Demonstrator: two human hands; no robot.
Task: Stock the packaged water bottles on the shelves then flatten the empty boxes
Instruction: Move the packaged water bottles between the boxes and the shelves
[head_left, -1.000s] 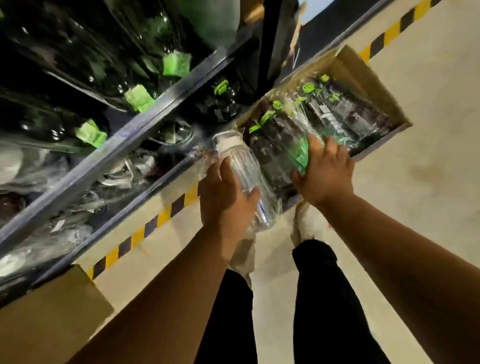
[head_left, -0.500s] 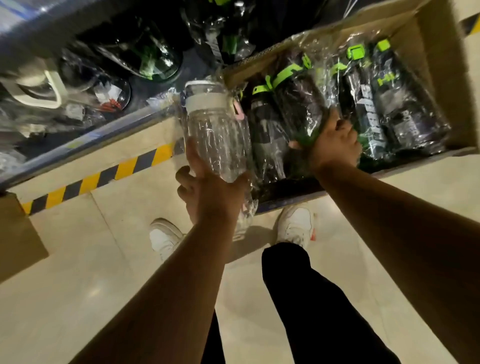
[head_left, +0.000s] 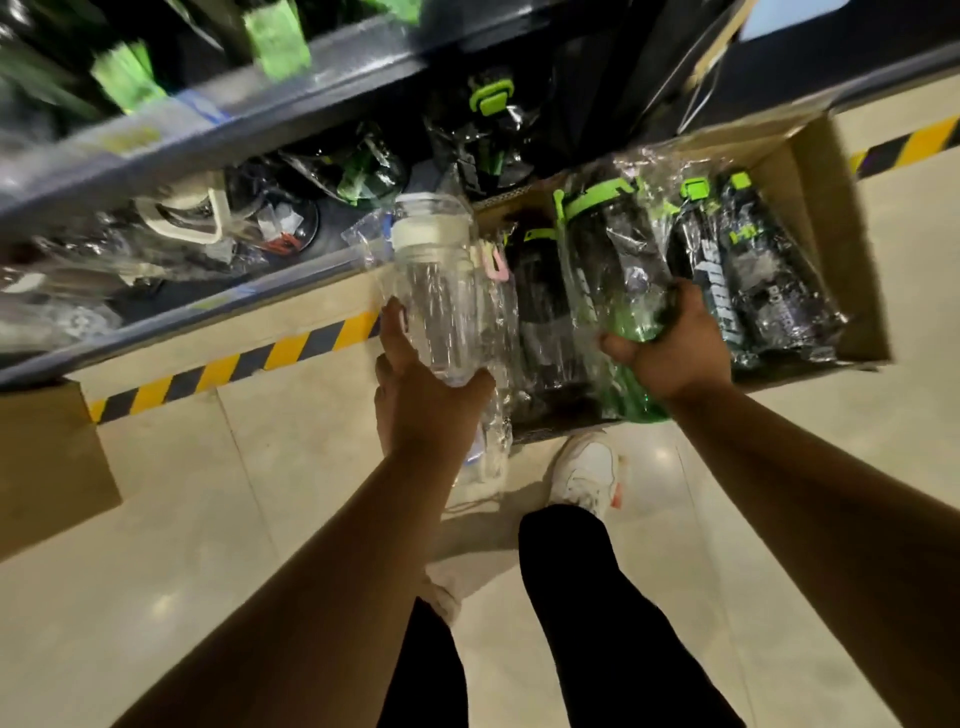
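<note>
The left hand (head_left: 431, 400) is gripping a wrapped clear bottle (head_left: 441, 291) by its base before the bottom shelf (head_left: 208, 307), while the right hand (head_left: 670, 348) is clutching a green-lidded bottle (head_left: 602, 260) inside the cardboard box (head_left: 826, 208).

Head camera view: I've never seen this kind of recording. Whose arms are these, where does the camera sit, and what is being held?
There is no machine here. A person wears the camera on the head, and it looks forward and down. The left hand holds a clear bottle in plastic wrap, in front of the low shelf. The right hand grips a wrapped green-lidded bottle at the cardboard box. The box stands on the floor and holds more wrapped bottles.
</note>
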